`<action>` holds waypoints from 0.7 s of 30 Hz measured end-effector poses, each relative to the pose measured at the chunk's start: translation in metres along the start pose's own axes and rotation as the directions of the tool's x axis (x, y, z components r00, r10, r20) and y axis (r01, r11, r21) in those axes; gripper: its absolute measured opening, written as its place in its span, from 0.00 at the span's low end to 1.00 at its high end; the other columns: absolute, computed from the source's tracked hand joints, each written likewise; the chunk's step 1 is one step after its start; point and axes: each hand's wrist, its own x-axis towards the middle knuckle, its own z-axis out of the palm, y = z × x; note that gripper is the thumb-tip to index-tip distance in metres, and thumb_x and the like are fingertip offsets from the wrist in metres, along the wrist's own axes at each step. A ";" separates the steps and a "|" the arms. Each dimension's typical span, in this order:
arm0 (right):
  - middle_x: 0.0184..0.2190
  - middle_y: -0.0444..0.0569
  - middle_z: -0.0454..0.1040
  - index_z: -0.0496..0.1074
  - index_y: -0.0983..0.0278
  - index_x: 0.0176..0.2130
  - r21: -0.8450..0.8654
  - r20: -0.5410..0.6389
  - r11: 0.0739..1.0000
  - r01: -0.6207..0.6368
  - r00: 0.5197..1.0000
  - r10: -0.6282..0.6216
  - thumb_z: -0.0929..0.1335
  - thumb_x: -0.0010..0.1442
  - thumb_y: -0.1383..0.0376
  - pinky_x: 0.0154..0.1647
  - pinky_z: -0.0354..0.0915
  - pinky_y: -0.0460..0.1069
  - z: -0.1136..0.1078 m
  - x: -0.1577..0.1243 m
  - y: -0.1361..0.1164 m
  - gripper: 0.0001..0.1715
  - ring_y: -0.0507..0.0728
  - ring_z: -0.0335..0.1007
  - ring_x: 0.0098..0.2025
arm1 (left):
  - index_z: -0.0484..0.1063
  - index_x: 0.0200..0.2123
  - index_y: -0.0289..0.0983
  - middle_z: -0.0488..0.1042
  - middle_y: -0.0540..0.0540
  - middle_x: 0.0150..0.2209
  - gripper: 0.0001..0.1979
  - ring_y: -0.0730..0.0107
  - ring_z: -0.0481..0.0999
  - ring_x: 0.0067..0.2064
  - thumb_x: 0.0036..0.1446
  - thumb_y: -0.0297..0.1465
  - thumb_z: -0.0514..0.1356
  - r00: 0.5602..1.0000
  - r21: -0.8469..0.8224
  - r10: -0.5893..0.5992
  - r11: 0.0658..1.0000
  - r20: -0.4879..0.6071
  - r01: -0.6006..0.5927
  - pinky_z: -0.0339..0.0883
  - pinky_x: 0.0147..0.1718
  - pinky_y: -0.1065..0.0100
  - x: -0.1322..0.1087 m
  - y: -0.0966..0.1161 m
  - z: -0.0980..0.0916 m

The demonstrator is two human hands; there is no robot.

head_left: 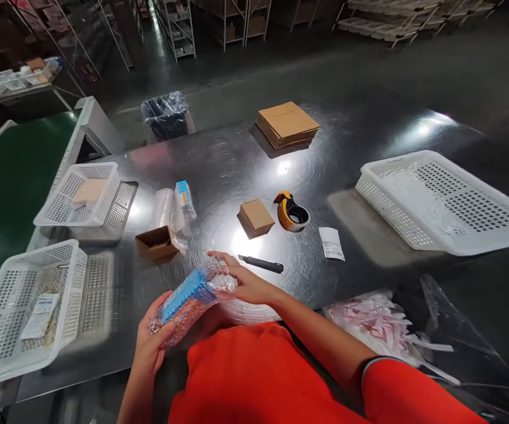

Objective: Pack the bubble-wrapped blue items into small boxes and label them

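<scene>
A blue box wrapped in bubble wrap [188, 300] is held between both hands, just above the table's near edge. My left hand [152, 333] grips its lower left end, thumb across the front. At the upper right end, my right hand [243, 280] has its fingers closed on the loose bubble wrap. A black utility knife [261, 264] lies right beyond my right hand. Past the left end of the box stands an open small cardboard box [157, 242]. Behind that lie a roll of bubble wrap [163, 206] and another wrapped blue box [185, 199].
A small closed carton [255, 218], a tape dispenser [290, 211] and a label [331, 243] lie mid-table. Flat cardboard [287, 123] is stacked at the back. White baskets stand left [71, 294], [112, 182] and right [391, 215]. A bin [166, 118] stands beyond the table, near a green conveyor [25, 171].
</scene>
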 end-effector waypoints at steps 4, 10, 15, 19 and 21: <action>0.67 0.55 0.61 0.82 0.60 0.44 0.032 -0.051 0.998 -0.046 0.998 0.048 0.77 0.55 0.53 0.68 0.56 0.64 0.007 -0.003 0.012 0.19 0.67 0.58 0.66 | 0.75 0.53 0.37 0.82 0.43 0.45 0.38 0.58 0.81 0.45 0.35 0.40 0.76 1.000 0.032 -0.009 0.999 -0.008 0.009 0.74 0.44 0.67 -0.003 -0.002 -0.003; 0.65 0.57 0.65 0.83 0.60 0.43 0.022 -0.144 0.999 -0.030 0.989 0.032 0.75 0.58 0.51 0.66 0.58 0.64 0.021 -0.009 0.021 0.19 0.67 0.62 0.63 | 0.75 0.53 0.36 0.82 0.40 0.49 0.40 0.50 0.81 0.48 0.33 0.41 0.77 0.999 0.134 0.009 0.991 0.032 -0.013 0.76 0.45 0.63 0.000 -0.010 -0.018; 0.71 0.53 0.56 0.83 0.58 0.41 -0.135 -0.163 0.990 -0.029 0.987 0.007 0.71 0.63 0.51 0.67 0.55 0.66 0.026 -0.018 0.012 0.16 0.69 0.53 0.67 | 0.75 0.54 0.37 0.81 0.40 0.50 0.40 0.50 0.81 0.50 0.34 0.41 0.77 0.999 0.175 0.041 0.984 0.029 -0.046 0.76 0.47 0.64 -0.003 -0.013 -0.021; 0.67 0.52 0.58 0.83 0.57 0.38 -0.354 -0.307 0.922 -0.154 0.951 0.040 0.70 0.64 0.56 0.61 0.56 0.70 0.038 -0.026 0.001 0.12 0.71 0.53 0.62 | 0.76 0.53 0.37 0.82 0.41 0.50 0.39 0.49 0.81 0.50 0.34 0.41 0.76 0.997 0.246 0.080 0.966 0.010 -0.080 0.77 0.46 0.63 -0.007 -0.013 -0.015; 0.58 0.54 0.66 0.82 0.57 0.37 -0.381 -0.366 0.901 -0.207 0.929 0.059 0.69 0.65 0.58 0.55 0.60 0.66 0.043 -0.028 -0.002 0.11 0.66 0.57 0.54 | 0.75 0.53 0.38 0.82 0.42 0.49 0.39 0.51 0.81 0.49 0.35 0.42 0.76 0.996 0.269 0.093 0.959 -0.009 -0.087 0.77 0.45 0.64 -0.008 -0.013 -0.013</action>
